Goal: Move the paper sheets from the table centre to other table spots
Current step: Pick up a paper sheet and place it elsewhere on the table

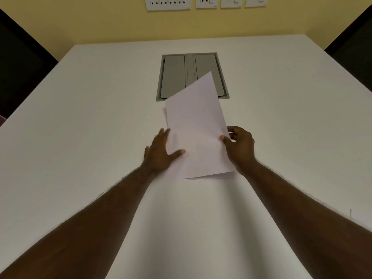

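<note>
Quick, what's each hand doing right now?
Left hand: open, thumb resting on the sheets.
Right hand: pinching the sheets' right edge.

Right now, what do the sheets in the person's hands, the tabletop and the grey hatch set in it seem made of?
Paper sheets: thin matte white paper; they bow, and layered edges show at the near end.
Table: smooth matte white, probably laminate; core unseen.
Grey hatch: two flaps in a frame, soft sheen, metal or plastic; unclear which.
</note>
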A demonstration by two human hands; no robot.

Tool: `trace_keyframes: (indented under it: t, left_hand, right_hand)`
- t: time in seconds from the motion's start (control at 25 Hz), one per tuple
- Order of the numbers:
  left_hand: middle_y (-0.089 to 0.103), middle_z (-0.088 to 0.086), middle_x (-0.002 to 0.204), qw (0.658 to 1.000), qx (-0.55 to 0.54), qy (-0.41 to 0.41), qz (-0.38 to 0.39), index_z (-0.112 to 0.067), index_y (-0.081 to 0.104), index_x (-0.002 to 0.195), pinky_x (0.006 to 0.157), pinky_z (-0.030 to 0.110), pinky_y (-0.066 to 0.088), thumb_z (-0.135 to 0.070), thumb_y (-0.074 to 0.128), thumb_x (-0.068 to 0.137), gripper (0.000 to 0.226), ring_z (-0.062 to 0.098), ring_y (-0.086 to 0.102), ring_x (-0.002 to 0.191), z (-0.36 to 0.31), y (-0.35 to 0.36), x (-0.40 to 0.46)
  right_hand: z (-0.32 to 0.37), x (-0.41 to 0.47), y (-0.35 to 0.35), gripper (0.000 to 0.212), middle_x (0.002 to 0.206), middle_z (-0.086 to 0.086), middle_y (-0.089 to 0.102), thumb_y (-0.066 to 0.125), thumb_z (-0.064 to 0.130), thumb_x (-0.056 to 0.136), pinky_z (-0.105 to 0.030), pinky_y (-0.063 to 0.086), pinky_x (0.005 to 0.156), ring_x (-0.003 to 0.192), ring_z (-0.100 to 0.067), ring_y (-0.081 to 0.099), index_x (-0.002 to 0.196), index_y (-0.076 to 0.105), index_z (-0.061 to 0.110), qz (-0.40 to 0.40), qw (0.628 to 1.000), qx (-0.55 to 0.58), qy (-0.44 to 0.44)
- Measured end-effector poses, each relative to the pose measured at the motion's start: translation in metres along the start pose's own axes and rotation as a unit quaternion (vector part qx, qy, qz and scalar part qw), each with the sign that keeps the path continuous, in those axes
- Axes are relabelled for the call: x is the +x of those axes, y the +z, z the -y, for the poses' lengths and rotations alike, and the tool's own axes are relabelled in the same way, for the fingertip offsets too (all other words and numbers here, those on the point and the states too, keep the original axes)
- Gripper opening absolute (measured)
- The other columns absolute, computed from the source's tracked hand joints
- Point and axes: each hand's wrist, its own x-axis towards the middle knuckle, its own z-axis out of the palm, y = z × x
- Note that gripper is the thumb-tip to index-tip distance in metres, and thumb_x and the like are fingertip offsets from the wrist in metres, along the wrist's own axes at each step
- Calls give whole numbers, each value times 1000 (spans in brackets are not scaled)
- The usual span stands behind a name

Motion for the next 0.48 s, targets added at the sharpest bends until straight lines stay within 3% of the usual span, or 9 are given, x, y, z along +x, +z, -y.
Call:
trace_keyframes:
  t: [0.08,0.16,0.28,0.4,0.48]
  left_hand:
    - [19,3,160,984,-161,-39,-70,-23,14,152,116,42,24,-46,62,87,84,22,24,145,-17,-20,-1]
    - [41,5,150,956,-271,-61,-98,-26,20,150,101,34,40,-37,60,91,72,22,46,130,-37,-45,-5]
    - [67,4,115,934,-331,-19,-135,-25,38,142,80,26,46,-22,60,92,55,18,60,102,-75,-93,-17]
    - [67,-11,87,919,-352,43,-170,-26,49,135,72,23,43,-11,59,91,48,12,57,83,-122,-144,-35]
    - [68,-13,85,911,-360,86,-180,-28,51,131,67,21,44,-8,58,90,46,8,58,76,-154,-176,-56]
  right_hand:
    - [16,-5,-14,23,98,-2,72,67,10,84,-36,55,83,90,-22,69,106,68,16,7,995,96,27]
    - [38,-9,-31,24,100,-8,73,68,9,85,-36,56,80,87,-23,69,108,67,14,16,988,150,31]
    - [82,-17,-64,25,100,-11,73,67,8,86,-32,55,75,80,-20,68,112,66,11,7,983,180,13]
    - [134,-29,-101,26,100,-10,74,67,7,87,-35,56,78,81,-21,68,113,65,9,-1,978,208,-11]
    - [168,-42,-127,27,99,-11,74,67,8,88,-36,57,77,80,-21,69,115,65,8,-13,973,228,-25]
